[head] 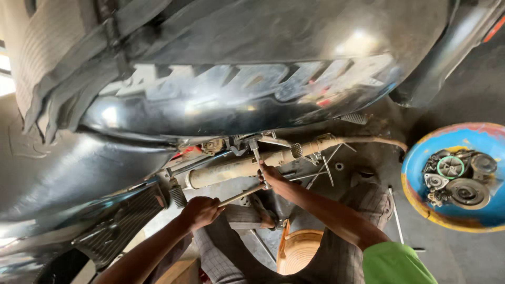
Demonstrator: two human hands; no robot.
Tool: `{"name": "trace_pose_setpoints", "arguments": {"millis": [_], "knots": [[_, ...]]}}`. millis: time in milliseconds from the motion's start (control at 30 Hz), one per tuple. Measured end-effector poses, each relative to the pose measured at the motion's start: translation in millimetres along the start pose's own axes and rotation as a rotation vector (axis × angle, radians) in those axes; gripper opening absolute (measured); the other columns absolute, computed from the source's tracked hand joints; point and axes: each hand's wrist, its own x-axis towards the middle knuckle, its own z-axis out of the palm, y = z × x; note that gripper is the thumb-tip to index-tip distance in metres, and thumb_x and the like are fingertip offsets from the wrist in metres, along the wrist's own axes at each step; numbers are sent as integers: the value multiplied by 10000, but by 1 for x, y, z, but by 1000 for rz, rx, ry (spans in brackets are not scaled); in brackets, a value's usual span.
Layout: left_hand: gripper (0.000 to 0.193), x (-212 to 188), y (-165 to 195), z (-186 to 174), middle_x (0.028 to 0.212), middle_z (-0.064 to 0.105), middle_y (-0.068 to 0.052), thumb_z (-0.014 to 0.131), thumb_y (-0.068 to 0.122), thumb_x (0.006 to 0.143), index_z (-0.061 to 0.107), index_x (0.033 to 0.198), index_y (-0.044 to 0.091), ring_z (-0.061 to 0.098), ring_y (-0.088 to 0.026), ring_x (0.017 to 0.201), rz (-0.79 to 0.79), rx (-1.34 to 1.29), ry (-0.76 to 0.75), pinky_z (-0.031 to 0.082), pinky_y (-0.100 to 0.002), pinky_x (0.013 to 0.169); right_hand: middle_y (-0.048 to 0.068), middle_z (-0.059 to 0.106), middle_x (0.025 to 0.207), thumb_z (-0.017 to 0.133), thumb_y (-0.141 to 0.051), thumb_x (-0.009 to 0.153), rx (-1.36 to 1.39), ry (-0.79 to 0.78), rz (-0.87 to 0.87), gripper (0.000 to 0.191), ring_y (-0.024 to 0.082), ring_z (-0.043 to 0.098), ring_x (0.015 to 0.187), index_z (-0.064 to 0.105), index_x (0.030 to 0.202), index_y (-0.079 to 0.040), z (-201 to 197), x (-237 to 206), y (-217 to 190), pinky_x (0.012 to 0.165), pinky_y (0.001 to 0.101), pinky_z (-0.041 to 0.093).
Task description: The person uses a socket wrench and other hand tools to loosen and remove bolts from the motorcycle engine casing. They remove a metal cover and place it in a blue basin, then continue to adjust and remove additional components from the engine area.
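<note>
While working under the black fuel tank, spread across the top of the view, keep the head low and the dusty beige frame tube just beneath the tank in plain sight. Probably best to leave the blue bowl of engine parts alone on the concrete floor, well apart from both arms. Hold the thin metal rod steady and level, just below the tube and spanning the gap between the two hands; no telling here what the far end engages, hidden behind the right hand. Judged from the grip, apply force in short, even pulls, never in a jerk, to avoid slipping off.

Left hand: fingers clenched around the near end of the rod, knuckles up, forearm rising from the lower left. Right hand: arm stretched upward out of a green sleeve, wrist straight, fingers closed about the rod's far end, touching the tube.
</note>
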Motion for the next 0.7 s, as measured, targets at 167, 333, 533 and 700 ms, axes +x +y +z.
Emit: {"name": "trace_pose_setpoints", "arguments": {"millis": [167,333,533,700], "knots": [[395,-7,-18,31,623,597,-113,564,408,1015,662,936,33,614,-278,539,22,77,-46,553,-416,534,-8,507,664,347,-695,1012,4,16,-14,628,142,504,578,545,785,-145,8,5,8,500,346,480],[290,5,-36,57,687,631,-125,615,362,978,661,990,76,632,-308,567,43,-27,30,546,-418,534,55,570,787,359,-647,1010,-175,93,-87,518,230,578,686,574,1046,-177,7,0,4,598,414,490],[222,58,-20,37,760,688,-117,755,233,856,653,995,93,675,-319,612,70,-143,195,534,-431,531,185,740,1017,289,-607,1052,-429,197,-96,634,368,720,941,661,1147,-102,17,4,9,823,518,518],[218,216,109,58,958,674,-65,615,148,890,701,1090,133,616,-244,1013,-224,-134,782,466,-430,936,132,759,990,396,-520,1016,-962,484,-477,482,457,654,1024,672,1086,-132,14,43,44,861,778,386]]}}
